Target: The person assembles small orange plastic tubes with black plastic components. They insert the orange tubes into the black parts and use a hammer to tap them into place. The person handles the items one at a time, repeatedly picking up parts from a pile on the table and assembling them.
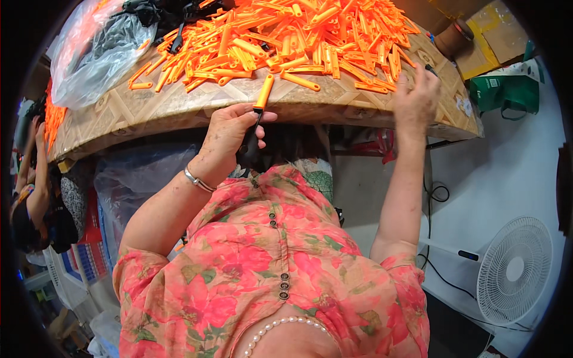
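My left hand (230, 134), closed, holds a slim piece with an orange handle (263, 93) and a dark lower part (251, 138). The orange end points up past the table's near edge, between thumb and fingers. Over the table's right side is my right hand (416, 98), its fingers bent and somewhat apart. A small black piece (431, 70) shows at its fingertips; whether it is touched, I cannot make out. Beside that hand spreads a large heap of loose orange handles (298, 39), several lying near the edge.
The patterned tabletop (197, 98) curves across in front of me. On its left lies a clear plastic bag (98, 59), with black parts (158, 15) beyond. Cardboard boxes (501, 33), a green bag (504, 89) and a white fan (514, 269) stand right. Another person's arms (39, 173) show far left.
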{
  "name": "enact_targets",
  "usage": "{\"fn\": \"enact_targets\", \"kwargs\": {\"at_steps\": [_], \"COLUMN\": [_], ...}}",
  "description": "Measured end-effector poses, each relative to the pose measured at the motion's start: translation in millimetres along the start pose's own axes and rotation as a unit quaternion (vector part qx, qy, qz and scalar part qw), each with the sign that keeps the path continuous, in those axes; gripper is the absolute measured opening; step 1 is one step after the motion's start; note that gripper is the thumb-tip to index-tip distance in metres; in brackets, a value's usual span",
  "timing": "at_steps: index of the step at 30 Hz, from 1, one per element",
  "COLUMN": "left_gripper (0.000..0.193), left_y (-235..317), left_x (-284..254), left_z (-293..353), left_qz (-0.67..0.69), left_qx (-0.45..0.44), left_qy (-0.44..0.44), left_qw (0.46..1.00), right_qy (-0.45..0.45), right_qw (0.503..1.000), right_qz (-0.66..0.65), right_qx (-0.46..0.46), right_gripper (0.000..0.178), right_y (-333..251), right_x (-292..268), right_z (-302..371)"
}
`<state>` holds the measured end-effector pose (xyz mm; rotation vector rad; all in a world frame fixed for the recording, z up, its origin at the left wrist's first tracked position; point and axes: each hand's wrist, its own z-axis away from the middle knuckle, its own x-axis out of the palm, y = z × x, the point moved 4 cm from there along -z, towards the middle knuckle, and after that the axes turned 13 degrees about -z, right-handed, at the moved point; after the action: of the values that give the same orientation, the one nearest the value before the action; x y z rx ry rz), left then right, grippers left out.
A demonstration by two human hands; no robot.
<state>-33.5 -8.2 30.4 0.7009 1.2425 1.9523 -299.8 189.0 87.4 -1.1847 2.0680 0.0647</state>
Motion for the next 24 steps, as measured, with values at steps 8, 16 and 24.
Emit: {"fn": "enact_targets", "kwargs": {"at_steps": [8,16,24], "left_gripper": [0.022,0.018,0.018], "left_y": [1,0,-1], "left_x": [1,2,4], "left_z": [0,-4,-4], "left_qz": [0.002,0.0,-0.013], "left_qx": [-0.018,-0.021,-0.017], "left_qy": [0.023,0.042,0.068], "left_qw": [1.0,0.999,0.997], "right_qy": [-0.228,-0.176,-0.345], "right_qw": [0.955,0.957,0.834], "right_qz": [0.058,-0.073,-0.43], "right_qx": [0.182,0.219,0.008], "right_gripper": [0.056,0.044,0.052], "right_y": [122,141,-105], "right_x": [15,-10,-32], "right_z": [-22,-3,90]}}
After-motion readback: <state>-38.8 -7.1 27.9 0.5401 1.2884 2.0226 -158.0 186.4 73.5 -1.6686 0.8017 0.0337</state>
